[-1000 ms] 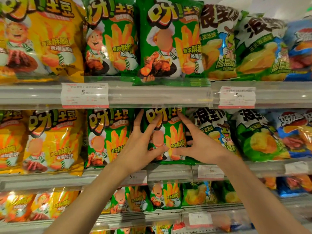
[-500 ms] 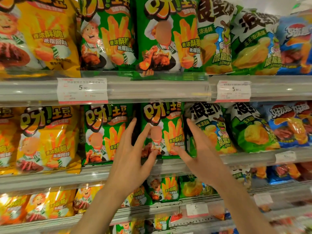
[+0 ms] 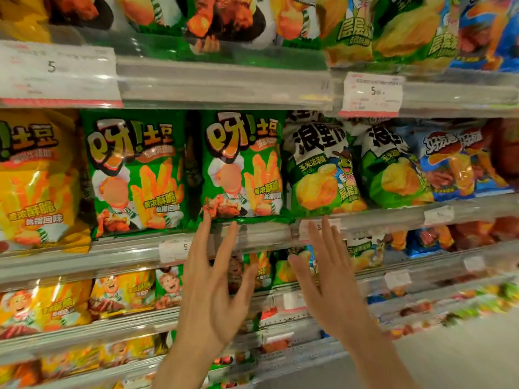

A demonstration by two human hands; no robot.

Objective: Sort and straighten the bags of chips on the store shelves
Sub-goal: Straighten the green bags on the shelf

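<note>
Hovering below the middle shelf (image 3: 252, 234), left hand (image 3: 213, 299) and right hand (image 3: 331, 287) are spread, grasping nothing; the green bag (image 3: 241, 167) stands upright just above the left fingertips (image 3: 207, 217). Nudge only edges, keeping its face square

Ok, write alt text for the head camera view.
Two open hands, left hand and right hand, are raised empty just below a green chip bag standing upright on the middle shelf. Yellow, green and blue bags fill the shelves around it, with price tags on the rails.
</note>
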